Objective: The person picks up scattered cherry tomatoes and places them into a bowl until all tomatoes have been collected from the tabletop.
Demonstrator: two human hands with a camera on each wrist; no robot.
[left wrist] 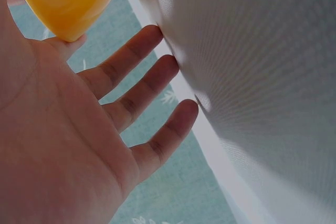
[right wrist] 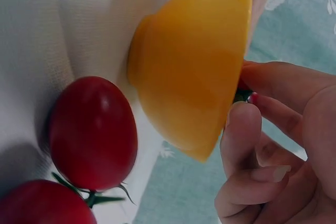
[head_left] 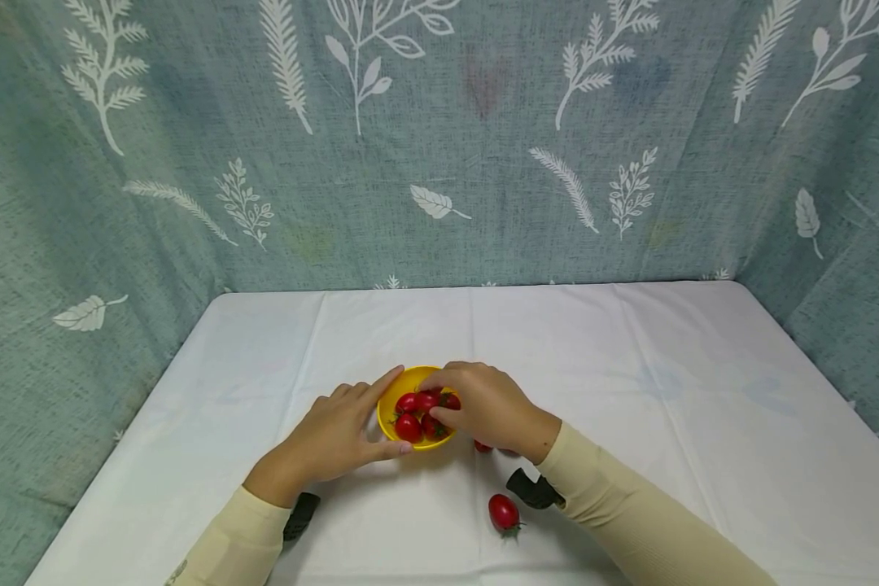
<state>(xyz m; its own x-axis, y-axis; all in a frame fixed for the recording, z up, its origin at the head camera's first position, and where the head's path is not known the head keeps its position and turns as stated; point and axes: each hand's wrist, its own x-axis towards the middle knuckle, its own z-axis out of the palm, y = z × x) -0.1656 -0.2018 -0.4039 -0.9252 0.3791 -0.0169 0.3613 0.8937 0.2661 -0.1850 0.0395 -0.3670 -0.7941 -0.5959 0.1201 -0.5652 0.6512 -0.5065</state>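
Observation:
A small yellow bowl (head_left: 413,378) stands on the white table with several red cherry tomatoes (head_left: 408,427) inside it. My left hand (head_left: 333,435) holds the bowl between thumb and index finger at its left side; the other three fingers stretch out in the left wrist view. Reaching over the right rim, my right hand (head_left: 491,407) has its fingertips in the bowl and pinches a cherry tomato (head_left: 451,401). Its green stem (right wrist: 242,95) shows between thumb and index finger in the right wrist view. The rest of that tomato is hidden by the rim and fingers.
One cherry tomato (head_left: 504,513) lies on the white cloth (head_left: 381,521) nearer the front. Two more lie beside the bowl under the right wrist, the clearer one a red tomato (right wrist: 94,132). A green leaf-patterned curtain (head_left: 439,244) surrounds the back and sides.

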